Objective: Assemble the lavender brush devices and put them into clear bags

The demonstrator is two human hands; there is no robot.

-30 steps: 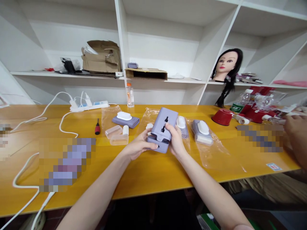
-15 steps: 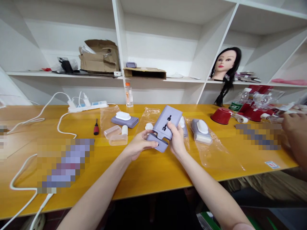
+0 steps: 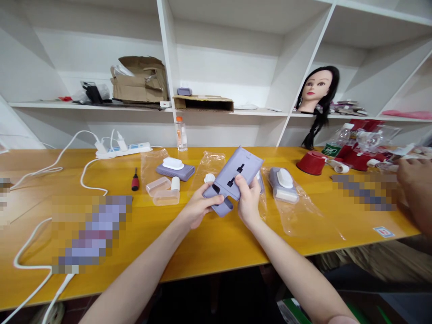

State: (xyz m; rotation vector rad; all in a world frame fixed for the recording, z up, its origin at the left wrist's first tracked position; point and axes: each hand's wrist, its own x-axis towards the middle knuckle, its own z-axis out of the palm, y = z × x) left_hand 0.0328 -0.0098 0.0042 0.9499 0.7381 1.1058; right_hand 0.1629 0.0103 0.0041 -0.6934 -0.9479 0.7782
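Observation:
A purple plastic case (image 3: 238, 170) with two black sliders on its face is held tilted above the table between my hands. My right hand (image 3: 248, 199) grips its body, thumb lying beside the lower slider. My left hand (image 3: 198, 204) is closed on the purple end piece (image 3: 222, 208) at the case's lower end, thumb across it. A gap shows between the end piece and the body. Behind lie a white ribbed piece (image 3: 209, 178) and another purple case, mostly hidden. To the right, a purple case with a white oval top (image 3: 284, 178) rests on a clear plastic bag (image 3: 300, 216).
At left are a purple case with a white oval lid (image 3: 173, 163), clear plastic boxes (image 3: 166, 197), a red screwdriver (image 3: 135, 180) and a white power strip (image 3: 124, 150). A red cup (image 3: 310, 163) and another person's hand (image 3: 416, 180) are at right.
The held case has turned so its slider face shows more fully. The end piece has tilted against the body, and my left thumb has shifted slightly up on it.

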